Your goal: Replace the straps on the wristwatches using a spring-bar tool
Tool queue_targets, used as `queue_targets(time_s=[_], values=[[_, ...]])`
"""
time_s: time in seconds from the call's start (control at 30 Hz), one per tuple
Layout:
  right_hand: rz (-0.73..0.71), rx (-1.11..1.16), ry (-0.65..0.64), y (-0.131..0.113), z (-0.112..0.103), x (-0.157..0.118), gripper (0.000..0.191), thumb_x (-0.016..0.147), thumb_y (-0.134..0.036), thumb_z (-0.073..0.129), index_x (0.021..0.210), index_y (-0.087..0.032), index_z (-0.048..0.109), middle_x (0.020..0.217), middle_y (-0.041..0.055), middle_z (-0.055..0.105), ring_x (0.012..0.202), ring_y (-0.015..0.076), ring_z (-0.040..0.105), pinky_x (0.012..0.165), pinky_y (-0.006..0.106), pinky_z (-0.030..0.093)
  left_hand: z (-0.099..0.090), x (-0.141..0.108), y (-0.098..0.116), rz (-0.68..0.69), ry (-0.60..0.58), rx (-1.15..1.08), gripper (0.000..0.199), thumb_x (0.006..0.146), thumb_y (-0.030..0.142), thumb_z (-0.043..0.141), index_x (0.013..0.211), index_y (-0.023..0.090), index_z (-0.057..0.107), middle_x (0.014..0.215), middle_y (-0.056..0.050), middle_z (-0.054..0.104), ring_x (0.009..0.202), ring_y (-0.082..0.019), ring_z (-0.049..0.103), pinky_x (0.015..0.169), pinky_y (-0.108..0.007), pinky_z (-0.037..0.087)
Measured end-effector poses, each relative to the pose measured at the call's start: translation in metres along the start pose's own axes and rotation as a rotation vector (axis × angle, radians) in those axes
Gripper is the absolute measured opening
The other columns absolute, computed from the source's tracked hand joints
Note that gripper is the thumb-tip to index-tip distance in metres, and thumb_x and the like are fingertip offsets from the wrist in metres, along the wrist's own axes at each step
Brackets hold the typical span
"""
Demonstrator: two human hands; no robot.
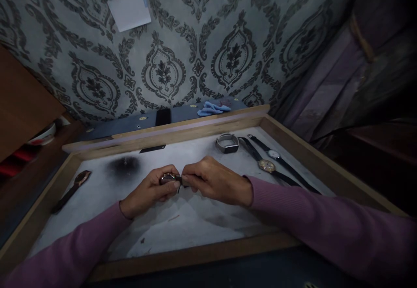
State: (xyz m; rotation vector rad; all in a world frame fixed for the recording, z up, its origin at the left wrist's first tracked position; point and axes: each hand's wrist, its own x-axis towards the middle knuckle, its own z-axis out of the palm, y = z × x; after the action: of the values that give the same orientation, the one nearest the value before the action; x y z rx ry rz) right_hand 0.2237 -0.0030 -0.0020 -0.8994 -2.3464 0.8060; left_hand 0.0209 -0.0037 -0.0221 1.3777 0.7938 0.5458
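A wristwatch with a dark round face is held above the middle of a white-bottomed wooden tray. My left hand is closed around its case, thumb along the near side. My right hand pinches the watch's strap close to the case, fingers pressed together. Much of the strap is hidden behind the fingers. Nearest to my right hand lies a smartwatch with its grey band looped. Beyond my left hand, a dark-strapped watch rests at the tray's left side.
The wooden tray's front rail runs below my forearms. At right lie a gold-faced watch and a white-faced watch on dark straps. A flat black strip lies near the back rail. Behind it are a blue cloth and a black phone-like object.
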Motion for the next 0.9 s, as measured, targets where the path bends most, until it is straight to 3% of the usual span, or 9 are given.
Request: queue_targets(time_s=[0.5,0.9], values=[[0.032,0.007,0.009,-0.0009,0.0017,0.0001,0.026,0.09,-0.009,0.049,0.068,-0.011,0.062,0.057,-0.0008,0.061,0.048,0.0067,0.051,0.053,0.02,0.033,0.0016,0.001,-0.0015,0.03,0.042,-0.04,0.025,0.085,0.036,0.063,0.079,0.017,0.048,0.056,0.008,0.04,0.046,-0.005,0.027,0.043,-0.02,0.018],[0.046,0.033,0.004,-0.0015,0.0014,0.001,0.029,0.09,-0.008,0.049,0.063,-0.011,0.06,0.052,-0.0024,0.059,0.045,0.0047,0.049,0.051,0.019,0.035,-0.0007,0.0014,-0.0035,0.022,0.023,-0.037,0.024,0.085,0.034,0.063,0.079,0.017,0.048,0.057,0.008,0.04,0.046,-0.005,0.028,0.043,-0.019,0.018]])
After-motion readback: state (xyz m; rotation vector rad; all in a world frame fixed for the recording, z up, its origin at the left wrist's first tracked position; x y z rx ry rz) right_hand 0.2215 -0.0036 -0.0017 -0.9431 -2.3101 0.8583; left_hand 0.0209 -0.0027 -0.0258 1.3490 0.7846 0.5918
